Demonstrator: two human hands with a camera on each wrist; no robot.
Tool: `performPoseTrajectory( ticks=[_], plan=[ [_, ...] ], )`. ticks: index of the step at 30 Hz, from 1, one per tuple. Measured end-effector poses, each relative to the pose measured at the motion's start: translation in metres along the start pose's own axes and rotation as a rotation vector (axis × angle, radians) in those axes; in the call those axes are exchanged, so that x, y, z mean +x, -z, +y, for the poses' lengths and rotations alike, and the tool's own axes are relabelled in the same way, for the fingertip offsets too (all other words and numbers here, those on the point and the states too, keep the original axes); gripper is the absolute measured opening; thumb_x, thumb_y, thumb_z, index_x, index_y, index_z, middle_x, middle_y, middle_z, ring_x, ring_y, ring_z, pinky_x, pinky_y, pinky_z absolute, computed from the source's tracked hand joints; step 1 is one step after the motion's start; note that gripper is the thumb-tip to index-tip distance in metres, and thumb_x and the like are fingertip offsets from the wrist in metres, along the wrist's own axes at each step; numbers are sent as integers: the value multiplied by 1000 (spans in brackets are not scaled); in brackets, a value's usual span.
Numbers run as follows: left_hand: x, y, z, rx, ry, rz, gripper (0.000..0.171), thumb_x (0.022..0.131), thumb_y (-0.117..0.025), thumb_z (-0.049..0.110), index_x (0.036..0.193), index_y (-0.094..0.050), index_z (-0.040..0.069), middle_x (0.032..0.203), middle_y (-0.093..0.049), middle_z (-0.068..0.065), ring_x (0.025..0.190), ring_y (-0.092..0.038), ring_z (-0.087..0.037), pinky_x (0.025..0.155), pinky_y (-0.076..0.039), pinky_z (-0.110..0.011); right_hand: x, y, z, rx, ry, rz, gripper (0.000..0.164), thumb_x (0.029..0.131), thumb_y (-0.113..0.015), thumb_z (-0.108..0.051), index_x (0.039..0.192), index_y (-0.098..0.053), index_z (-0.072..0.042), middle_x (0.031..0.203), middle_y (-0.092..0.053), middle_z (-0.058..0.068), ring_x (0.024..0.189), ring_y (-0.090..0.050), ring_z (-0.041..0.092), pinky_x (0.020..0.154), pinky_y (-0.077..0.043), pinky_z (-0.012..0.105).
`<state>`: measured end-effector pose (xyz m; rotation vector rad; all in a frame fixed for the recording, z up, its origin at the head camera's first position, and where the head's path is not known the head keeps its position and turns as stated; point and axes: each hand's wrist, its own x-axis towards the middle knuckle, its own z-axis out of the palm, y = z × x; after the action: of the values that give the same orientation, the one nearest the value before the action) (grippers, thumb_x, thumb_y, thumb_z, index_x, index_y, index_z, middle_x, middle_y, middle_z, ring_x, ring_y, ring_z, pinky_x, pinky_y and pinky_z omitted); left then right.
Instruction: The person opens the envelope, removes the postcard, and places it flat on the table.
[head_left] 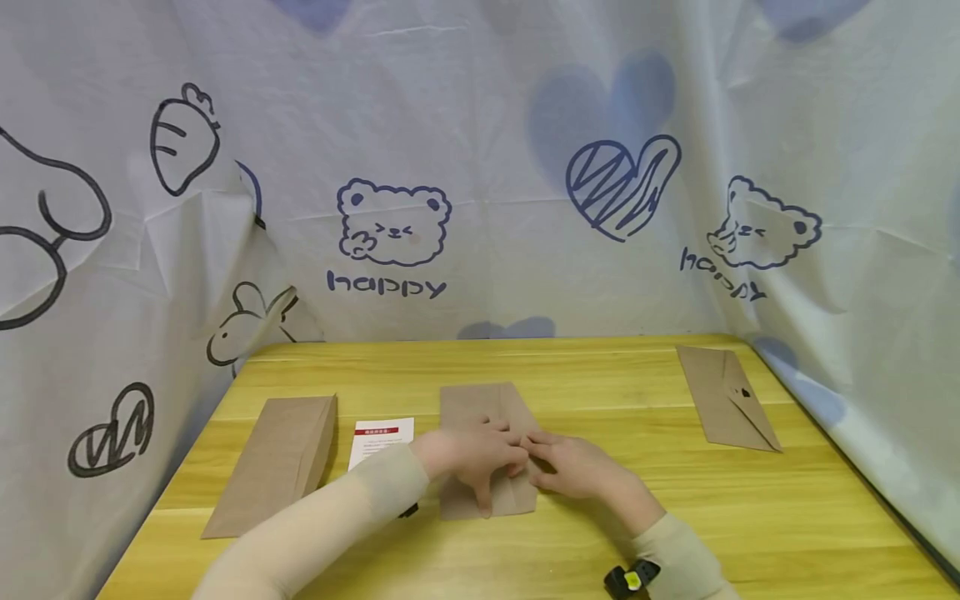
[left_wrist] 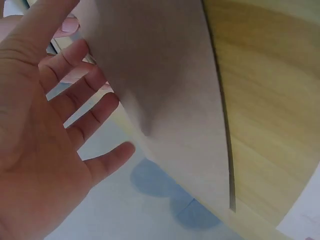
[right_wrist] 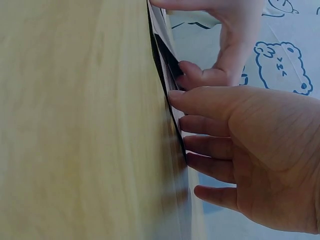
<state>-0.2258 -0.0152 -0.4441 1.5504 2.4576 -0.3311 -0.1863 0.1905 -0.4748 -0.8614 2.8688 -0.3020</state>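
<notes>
A brown paper envelope (head_left: 472,404) lies on the table in front of me, its long side pointing away. Over its middle spreads my left hand (head_left: 483,458), with the thumb stretched toward the near end and the fingertips at the right side. My right hand (head_left: 573,467) comes in from the right, straight fingertips touching the envelope's right edge close to the left hand's fingers. In the right wrist view, a flap edge (right_wrist: 169,57) stands slightly raised near the left hand's thumb. The left wrist view has the left fingers (left_wrist: 90,120) extended along the paper.
A thicker brown envelope (head_left: 270,458) lies at the left. Between it and the middle envelope is a white printed card (head_left: 381,435) with a red band, partly covered by my left sleeve. Another closed brown envelope (head_left: 723,400) rests at the far right. A printed cloth (head_left: 487,167) hangs around the wooden table (head_left: 750,517).
</notes>
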Motion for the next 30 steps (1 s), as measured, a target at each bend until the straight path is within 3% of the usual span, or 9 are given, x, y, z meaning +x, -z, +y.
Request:
performPoseTrajectory(
  ticks=[6,10,19,24,30],
  plan=[
    [-11,-3,7,105,27,105,64,64,-75,70,112,-53,34,123,-54,12,121,-47,-13,111,-37,-51,-1,1,-2,21,-23,-7,54,95,-61,-30,142,-50,-6,150,-46,15,133,-50,35,106,-44,49],
    [-18,-6,10,89,47,147,63,64,-76,69,115,-58,36,116,-53,10,120,-46,-13,112,-35,-54,-2,1,-2,31,-30,-8,53,95,-61,-30,142,-51,-6,150,-46,15,132,-51,35,106,-44,48],
    [-29,-11,17,94,87,225,63,69,-76,64,117,-53,30,135,-52,4,130,-46,-19,113,-35,-56,-2,2,0,49,-42,1,50,97,-58,-30,141,-51,-7,149,-46,15,133,-50,35,106,-44,49],
    [-32,-13,15,69,118,250,62,69,-77,61,115,-52,27,135,-51,4,130,-46,-18,112,-37,-53,0,2,0,56,-21,28,47,98,-57,-28,138,-54,-5,147,-49,18,131,-51,36,105,-45,49],
    [-36,-14,14,62,110,278,62,68,-79,60,112,-52,26,132,-51,4,127,-47,-18,110,-38,-52,8,-2,0,16,11,85,42,98,-58,-28,132,-60,-4,139,-56,18,125,-57,35,103,-47,47]
  ],
)
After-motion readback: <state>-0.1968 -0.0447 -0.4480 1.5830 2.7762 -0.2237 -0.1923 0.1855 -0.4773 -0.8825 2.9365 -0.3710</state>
